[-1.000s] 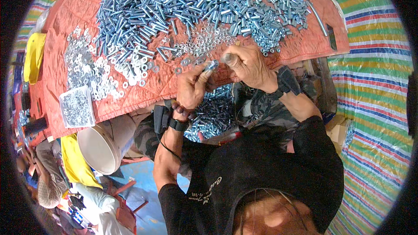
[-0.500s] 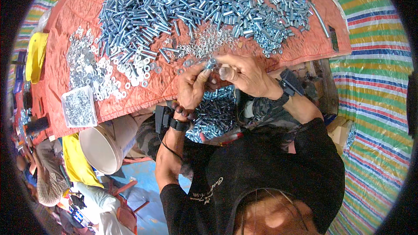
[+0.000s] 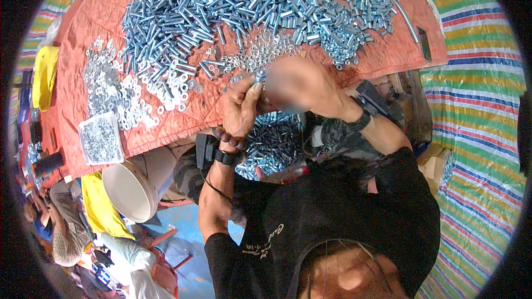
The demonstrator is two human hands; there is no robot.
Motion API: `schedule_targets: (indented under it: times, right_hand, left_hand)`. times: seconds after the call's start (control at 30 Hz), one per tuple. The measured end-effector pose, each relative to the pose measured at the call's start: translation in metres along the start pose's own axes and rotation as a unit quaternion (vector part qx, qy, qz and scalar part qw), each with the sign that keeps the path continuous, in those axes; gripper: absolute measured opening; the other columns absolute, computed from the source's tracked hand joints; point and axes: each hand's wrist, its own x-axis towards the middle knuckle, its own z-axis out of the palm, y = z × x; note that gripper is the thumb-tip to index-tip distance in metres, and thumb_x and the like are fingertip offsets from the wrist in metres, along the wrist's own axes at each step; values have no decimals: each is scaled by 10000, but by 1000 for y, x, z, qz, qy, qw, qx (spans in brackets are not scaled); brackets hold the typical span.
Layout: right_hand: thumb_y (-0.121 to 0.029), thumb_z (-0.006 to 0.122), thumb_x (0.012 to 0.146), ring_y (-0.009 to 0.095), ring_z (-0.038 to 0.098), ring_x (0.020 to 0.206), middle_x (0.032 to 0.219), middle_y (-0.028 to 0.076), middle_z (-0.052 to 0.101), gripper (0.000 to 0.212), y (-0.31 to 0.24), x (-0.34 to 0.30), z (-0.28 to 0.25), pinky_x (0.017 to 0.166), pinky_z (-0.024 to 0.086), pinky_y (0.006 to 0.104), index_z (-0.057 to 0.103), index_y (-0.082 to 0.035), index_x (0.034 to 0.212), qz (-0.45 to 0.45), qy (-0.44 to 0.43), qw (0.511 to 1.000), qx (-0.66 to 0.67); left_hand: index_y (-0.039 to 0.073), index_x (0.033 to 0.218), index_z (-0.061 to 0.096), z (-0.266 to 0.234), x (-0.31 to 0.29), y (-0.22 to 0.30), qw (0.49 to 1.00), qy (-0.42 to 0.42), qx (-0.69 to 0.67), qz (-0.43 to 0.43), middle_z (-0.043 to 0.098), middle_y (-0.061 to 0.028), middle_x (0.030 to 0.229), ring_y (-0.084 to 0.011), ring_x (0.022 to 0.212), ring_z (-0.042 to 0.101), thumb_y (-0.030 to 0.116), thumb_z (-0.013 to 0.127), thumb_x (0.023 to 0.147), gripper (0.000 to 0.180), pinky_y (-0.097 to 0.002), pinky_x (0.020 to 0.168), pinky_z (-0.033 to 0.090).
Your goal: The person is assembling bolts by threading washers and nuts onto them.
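My left hand [image 3: 239,105] is closed, pinching a shiny bluish metal bolt [image 3: 260,75] upright between thumb and fingers. Its lower part is hidden by the fingers. Beside it, to the right, my right hand [image 3: 299,85] is smeared, so its fingers and anything in them cannot be made out. Just beyond the hands lie small ring washers [image 3: 260,52] in a loose heap. Farther off spreads a large pile of bluish metal rods [image 3: 183,11], with short sleeves [image 3: 310,22] and nuts [image 3: 344,55] at its right. Flat washers [image 3: 133,91] are scattered to the left.
An orange cloth [image 3: 183,119] covers the work surface. A clear square tub [image 3: 83,144] of small parts stands at its left edge, above a white bucket [image 3: 124,210]. Below my hands sits a heap of dark and bluish fasteners [image 3: 271,149]. Striped sheeting [image 3: 471,105] lies right; people sit lower left.
My left hand and the bolt have shifted slightly left. My right hand, earlier with clear fingers near the bolt, is now smeared. The loose piles look the same.
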Motion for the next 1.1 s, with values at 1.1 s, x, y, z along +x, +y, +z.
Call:
schedule_targets:
  times: [1.1]
  right_hand:
    - [-181,666,781,363,516,1030,1116,218,501,491,53,113,-4,893,441,400,479,70,1159,-196,156,919,-305]
  left_hand:
    - [89,1053,664,17,-22,-15,927,-177,325,64,646,-201,813,-382,701,632,127,663,816,240,-423,604,490]
